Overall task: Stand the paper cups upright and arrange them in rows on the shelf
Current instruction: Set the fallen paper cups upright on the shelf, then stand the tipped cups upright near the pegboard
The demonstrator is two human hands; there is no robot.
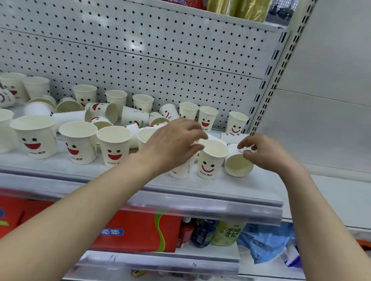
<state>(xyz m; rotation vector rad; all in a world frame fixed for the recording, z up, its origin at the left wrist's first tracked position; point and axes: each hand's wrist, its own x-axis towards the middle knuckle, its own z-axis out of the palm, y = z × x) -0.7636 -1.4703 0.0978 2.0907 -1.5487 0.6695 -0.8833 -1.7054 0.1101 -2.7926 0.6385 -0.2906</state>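
White shelf (254,187), left hand (175,140) outstretched, loosely curved, perhaps brushing upright cup (209,162), right hand (266,153) pinching tipped cup (238,166)

On the shelf (243,190), a front row of paper cups (78,142) runs toward nine o'clock from the upright cup (212,159) by the left hand (175,141). A tipped cup (237,165) lies just beside it at three o'clock, under the right hand (266,152). Toward twelve o'clock fallen cups (102,110) lie jumbled, and behind them standing cups (208,117) line the pegboard (143,47).
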